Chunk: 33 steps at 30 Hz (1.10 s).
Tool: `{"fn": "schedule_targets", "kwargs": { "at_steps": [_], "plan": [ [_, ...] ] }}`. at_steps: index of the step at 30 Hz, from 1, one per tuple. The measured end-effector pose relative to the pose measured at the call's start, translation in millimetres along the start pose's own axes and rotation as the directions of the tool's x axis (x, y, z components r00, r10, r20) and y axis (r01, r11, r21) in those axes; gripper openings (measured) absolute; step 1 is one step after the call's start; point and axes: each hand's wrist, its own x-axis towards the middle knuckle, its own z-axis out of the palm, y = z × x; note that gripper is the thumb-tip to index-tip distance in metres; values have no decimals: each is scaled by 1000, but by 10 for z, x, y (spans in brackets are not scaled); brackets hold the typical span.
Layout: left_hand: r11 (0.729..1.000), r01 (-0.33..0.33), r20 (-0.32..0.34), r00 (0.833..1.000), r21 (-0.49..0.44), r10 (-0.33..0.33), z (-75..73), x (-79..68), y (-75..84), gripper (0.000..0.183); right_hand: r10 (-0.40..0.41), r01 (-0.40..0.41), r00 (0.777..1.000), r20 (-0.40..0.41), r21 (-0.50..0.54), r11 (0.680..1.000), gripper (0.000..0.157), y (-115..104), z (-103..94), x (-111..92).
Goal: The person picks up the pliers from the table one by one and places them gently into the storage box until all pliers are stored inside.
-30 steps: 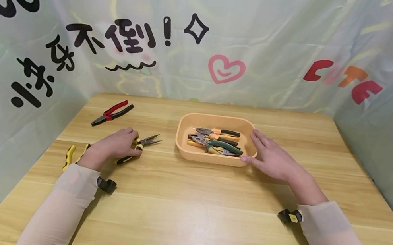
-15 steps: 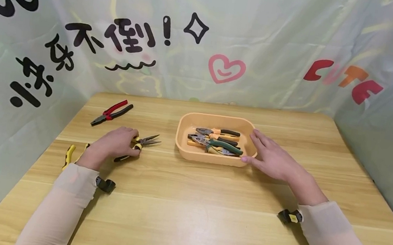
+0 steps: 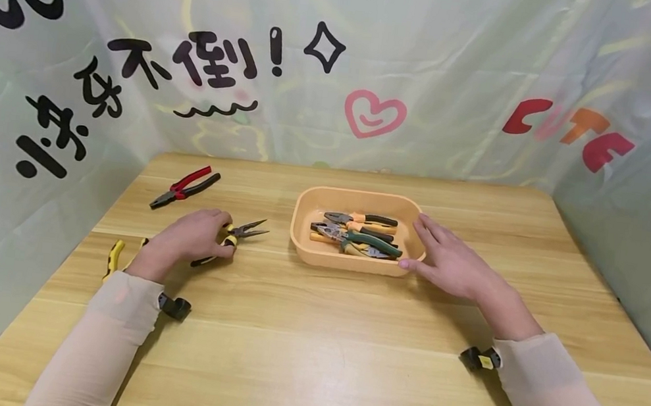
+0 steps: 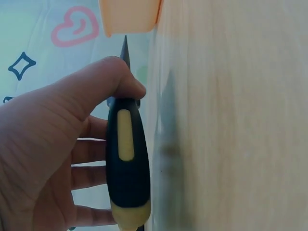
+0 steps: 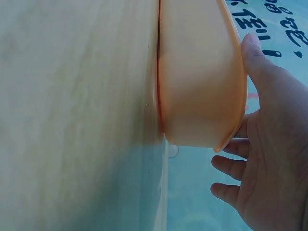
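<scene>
My left hand [image 3: 193, 239] grips a pair of long-nose pliers [image 3: 247, 230] with yellow-and-black handles. Their slim jaws stand apart and point right. In the left wrist view the thumb lies over the pliers [image 4: 127, 154] near the pivot, and the fingers are behind the handle. A peach plastic basket [image 3: 325, 260] holds several pliers, among them green-handled pliers [image 3: 375, 242] and orange-and-black ones [image 3: 362, 219]. My right hand [image 3: 453, 263] rests at the basket's right end, thumb on its front rim and fingers spread along the side. In the right wrist view these fingers look relaxed.
Red-and-black pliers [image 3: 182, 189] lie at the table's back left. Another tool with a yellow handle [image 3: 114, 259] lies partly hidden behind the left wrist. A printed cloth [image 3: 445, 83] hangs around the table's back and sides.
The long-nose pliers have shifted very slightly in my left hand, their rear end a touch farther back. My right hand and the basket look unmoved.
</scene>
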Motion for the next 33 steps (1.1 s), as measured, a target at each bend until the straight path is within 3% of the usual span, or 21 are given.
{"fn": "schedule_targets", "kwargs": {
  "at_steps": [8,18,28,33],
  "plan": [
    [1000,-13,-6,1000,-13,13,6,9,17,64,2,-2,1000,7,8,1000,98,11,10,-8],
    [994,-112,-162,981,-2,110,-6,29,30,65,5,-5,1000,0,2,1000,98,2,3,-5],
    [993,-114,-224,968,-10,109,-26,9,87,63,4,-4,1000,-10,-8,1000,97,-1,10,-7],
    [992,-122,-276,953,19,122,-16,16,121,60,3,-3,1000,-10,-13,1000,97,3,17,-7]
  ]
}}
